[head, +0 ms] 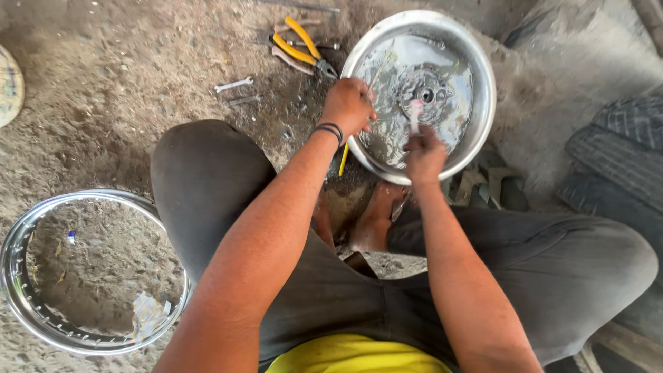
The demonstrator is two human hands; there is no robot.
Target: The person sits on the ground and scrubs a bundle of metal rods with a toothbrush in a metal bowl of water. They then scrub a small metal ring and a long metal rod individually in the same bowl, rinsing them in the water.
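- Head view: a person sits on the dirt ground with knees spread, and a shiny wheel rim (483, 103) with its hub (428, 93) stands between the feet, likely propped there so both hands can reach it.
- The left hand (347, 107) is clenched over the rim's near-left edge, seemingly to steady it; a thin yellow stick (343, 160) shows just below that hand, though whether the hand holds it I cannot tell.
- The right hand (423, 153) is closed around a small pale tool (416, 114), whose tip points up toward the hub, just short of it.
- So the rim lies directly under both hands, touching the left one.
- A second, bare rim (27, 304) lies flat on the ground at the lower left, well apart from the hands.
- Yellow-handled pliers (300, 47) and a small wrench (233, 85) lie on the ground beyond the left hand, near the top edge.
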